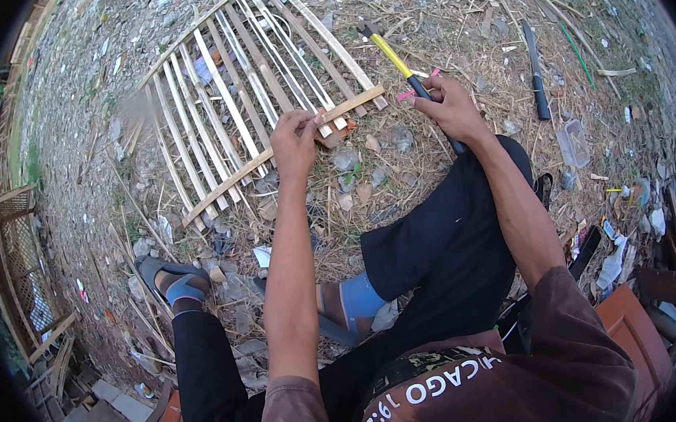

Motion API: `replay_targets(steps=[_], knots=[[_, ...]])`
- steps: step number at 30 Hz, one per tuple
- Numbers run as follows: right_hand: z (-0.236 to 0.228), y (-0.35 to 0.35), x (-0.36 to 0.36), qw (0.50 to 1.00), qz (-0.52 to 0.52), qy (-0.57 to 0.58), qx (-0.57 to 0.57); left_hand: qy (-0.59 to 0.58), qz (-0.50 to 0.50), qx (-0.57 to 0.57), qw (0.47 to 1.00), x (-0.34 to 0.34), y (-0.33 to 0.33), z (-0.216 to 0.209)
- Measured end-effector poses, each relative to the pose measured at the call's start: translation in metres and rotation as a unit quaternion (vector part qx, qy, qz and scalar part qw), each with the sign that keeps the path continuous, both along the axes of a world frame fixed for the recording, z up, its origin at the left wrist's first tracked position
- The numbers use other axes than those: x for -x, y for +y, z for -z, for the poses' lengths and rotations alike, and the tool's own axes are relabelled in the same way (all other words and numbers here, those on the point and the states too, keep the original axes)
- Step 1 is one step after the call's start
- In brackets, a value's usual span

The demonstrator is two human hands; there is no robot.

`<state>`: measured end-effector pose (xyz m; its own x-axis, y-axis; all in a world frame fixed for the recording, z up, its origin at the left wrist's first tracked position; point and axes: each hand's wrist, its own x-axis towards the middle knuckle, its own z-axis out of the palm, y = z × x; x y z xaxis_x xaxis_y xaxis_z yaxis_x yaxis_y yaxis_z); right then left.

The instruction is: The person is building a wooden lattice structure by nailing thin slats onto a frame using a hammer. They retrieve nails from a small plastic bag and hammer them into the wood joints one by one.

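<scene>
A slatted panel of pale bamboo or wood strips (227,94) lies on the ground ahead of me, with crosspieces at its near and far ends. My left hand (294,141) rests at the near crosspiece (357,103), fingertips pinched together over a slat end; whatever is in the pinch is too small to make out. A reddish-brown block (334,137) sits under the slats there. My right hand (452,110) is wrapped round a hammer (393,56) with a yellow and black handle. The hammer's dark head points up and left, beyond the panel's right corner and apart from it.
To the right lie a long knife (535,68) with a dark handle and a clear plastic box (573,145). A wooden frame with mesh (24,259) stands at the far left. Straw, stones and scraps cover the ground. My sandalled foot (175,283) is near the panel.
</scene>
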<state>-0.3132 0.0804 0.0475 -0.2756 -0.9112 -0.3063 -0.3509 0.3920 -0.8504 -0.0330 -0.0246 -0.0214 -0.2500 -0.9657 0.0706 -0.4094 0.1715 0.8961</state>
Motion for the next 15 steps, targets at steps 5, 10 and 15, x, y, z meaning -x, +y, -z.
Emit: replay_targets(steps=[5, 10, 15], knots=[[0.013, 0.007, -0.008, 0.988, -0.034, -0.15, 0.015, -0.048, 0.0, 0.0, 0.999, 0.004, 0.0, -0.005], [0.007, 0.02, -0.028, 0.982, -0.073, -0.174, -0.031, -0.059, -0.005, 0.0, 0.998, 0.003, 0.0, -0.006], [-0.014, 0.043, -0.053, 0.992, -0.125, 0.01, 0.035, -0.044, -0.013, 0.025, 0.999, 0.001, 0.002, 0.002]])
